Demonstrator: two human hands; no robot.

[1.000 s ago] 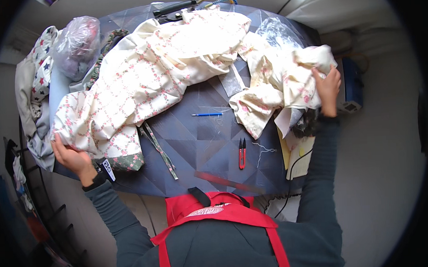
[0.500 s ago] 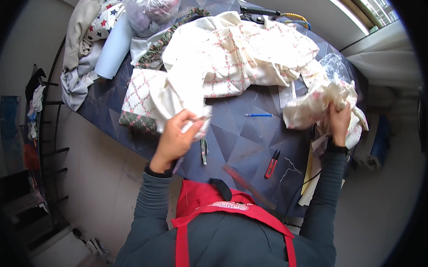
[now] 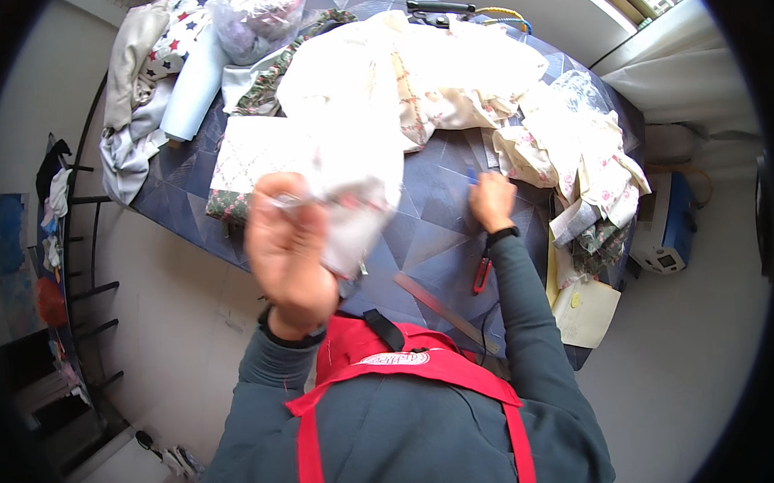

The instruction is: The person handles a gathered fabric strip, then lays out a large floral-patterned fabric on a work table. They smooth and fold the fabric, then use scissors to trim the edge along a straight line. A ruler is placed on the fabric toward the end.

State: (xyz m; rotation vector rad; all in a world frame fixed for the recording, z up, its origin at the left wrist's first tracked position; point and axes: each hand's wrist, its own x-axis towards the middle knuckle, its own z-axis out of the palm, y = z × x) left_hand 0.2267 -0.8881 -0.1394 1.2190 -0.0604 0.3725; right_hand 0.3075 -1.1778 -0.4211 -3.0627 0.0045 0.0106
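My left hand (image 3: 291,250) is raised over the near table edge, blurred, its fingers closed on the edge of a cream floral cloth (image 3: 358,217). The held part hangs beside the hand and runs back to the larger cloth heap (image 3: 337,80). At the middle right of the table, my right hand (image 3: 493,201) has its fingers closed round a blue pen (image 3: 471,173), of which only a short blurred end shows. Just below that wrist lie red-handled thread snips (image 3: 482,276), partly covered by my sleeve.
Crumpled floral cloth (image 3: 586,155) lies at the right edge, above paper sheets (image 3: 587,310). A long ruler-like strip (image 3: 442,310) lies near me. At the back are a blue roll (image 3: 197,90), a plastic bag (image 3: 261,22) and a black-handled tool (image 3: 442,8).
My right hand has let go of the crumpled cloth and moved left to the blue pen. My left hand has risen toward me with the cloth edge. The whole view has shifted slightly.
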